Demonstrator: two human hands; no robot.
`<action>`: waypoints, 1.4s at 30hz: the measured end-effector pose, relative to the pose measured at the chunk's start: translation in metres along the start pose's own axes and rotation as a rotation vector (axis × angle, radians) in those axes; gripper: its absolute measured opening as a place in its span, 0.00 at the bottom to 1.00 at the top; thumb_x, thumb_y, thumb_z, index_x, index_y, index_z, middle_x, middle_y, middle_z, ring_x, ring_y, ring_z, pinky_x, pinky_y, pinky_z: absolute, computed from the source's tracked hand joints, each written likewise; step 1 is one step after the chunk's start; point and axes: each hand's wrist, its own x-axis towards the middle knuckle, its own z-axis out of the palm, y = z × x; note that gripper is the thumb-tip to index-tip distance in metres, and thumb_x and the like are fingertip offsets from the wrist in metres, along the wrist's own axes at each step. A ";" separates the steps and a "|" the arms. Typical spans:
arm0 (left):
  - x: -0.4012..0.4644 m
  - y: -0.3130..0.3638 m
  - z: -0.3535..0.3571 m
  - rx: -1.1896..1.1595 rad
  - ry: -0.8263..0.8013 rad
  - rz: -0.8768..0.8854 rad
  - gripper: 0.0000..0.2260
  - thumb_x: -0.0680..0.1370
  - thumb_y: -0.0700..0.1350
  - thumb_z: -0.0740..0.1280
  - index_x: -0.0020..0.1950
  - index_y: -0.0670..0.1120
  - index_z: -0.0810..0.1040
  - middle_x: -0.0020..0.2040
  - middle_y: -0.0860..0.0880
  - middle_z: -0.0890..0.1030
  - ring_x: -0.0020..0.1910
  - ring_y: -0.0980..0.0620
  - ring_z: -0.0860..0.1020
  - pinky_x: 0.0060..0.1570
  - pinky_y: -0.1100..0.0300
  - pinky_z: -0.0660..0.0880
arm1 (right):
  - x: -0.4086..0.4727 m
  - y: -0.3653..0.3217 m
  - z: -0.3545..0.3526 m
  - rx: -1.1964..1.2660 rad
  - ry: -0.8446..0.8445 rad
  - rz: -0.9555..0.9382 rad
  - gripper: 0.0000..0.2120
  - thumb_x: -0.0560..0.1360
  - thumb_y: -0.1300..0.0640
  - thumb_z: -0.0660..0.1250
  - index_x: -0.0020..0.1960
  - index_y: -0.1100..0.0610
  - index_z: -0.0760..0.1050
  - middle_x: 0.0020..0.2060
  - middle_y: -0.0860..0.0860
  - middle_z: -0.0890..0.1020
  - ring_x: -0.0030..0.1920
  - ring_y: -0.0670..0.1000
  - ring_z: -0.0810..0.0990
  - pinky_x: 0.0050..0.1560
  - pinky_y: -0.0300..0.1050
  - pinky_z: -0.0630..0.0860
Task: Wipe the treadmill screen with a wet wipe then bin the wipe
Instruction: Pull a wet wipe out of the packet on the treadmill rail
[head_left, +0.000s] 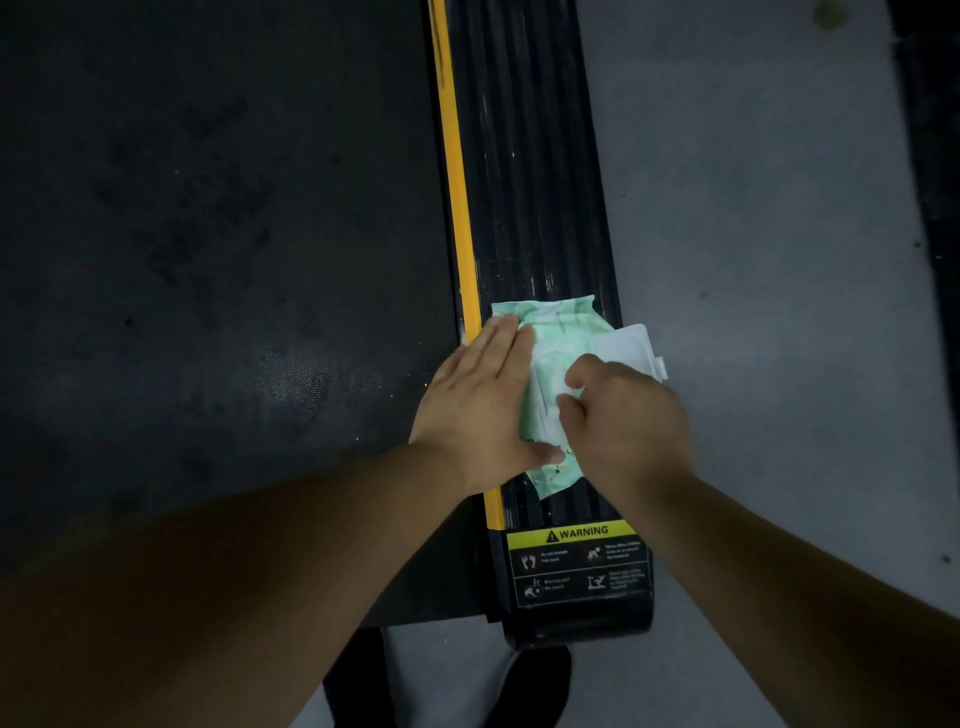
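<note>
One treadmill belt, dark, matte, speckled; yellow strip along its edge, then a ribbed black side rail with a yellow-headed warning label. Soft green wet wipe pack lies flat on the rail, white flap lid folded open to the right. Left hand flat, fingers straight, pressing the pack down. Right hand over the opening, fingers curled, pinching a white wipe at the slot.
</note>
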 end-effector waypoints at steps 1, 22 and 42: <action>0.000 0.000 0.001 0.000 0.002 0.002 0.56 0.70 0.71 0.70 0.83 0.47 0.39 0.84 0.49 0.39 0.82 0.53 0.37 0.80 0.52 0.43 | 0.002 -0.001 -0.001 -0.018 0.014 -0.017 0.10 0.81 0.52 0.64 0.59 0.54 0.76 0.48 0.52 0.82 0.43 0.53 0.79 0.38 0.44 0.67; 0.001 0.002 0.003 0.006 -0.003 -0.014 0.55 0.71 0.70 0.70 0.83 0.48 0.40 0.84 0.49 0.39 0.82 0.54 0.37 0.80 0.51 0.45 | 0.013 -0.009 0.004 -0.082 0.103 0.012 0.05 0.72 0.56 0.70 0.39 0.55 0.78 0.35 0.50 0.77 0.31 0.52 0.70 0.31 0.38 0.53; 0.003 0.016 0.003 -0.036 0.008 -0.072 0.45 0.74 0.66 0.69 0.83 0.59 0.46 0.84 0.47 0.41 0.82 0.50 0.38 0.79 0.48 0.45 | -0.012 0.002 0.002 0.217 0.036 0.177 0.11 0.79 0.48 0.68 0.53 0.55 0.80 0.48 0.52 0.81 0.42 0.51 0.77 0.36 0.41 0.66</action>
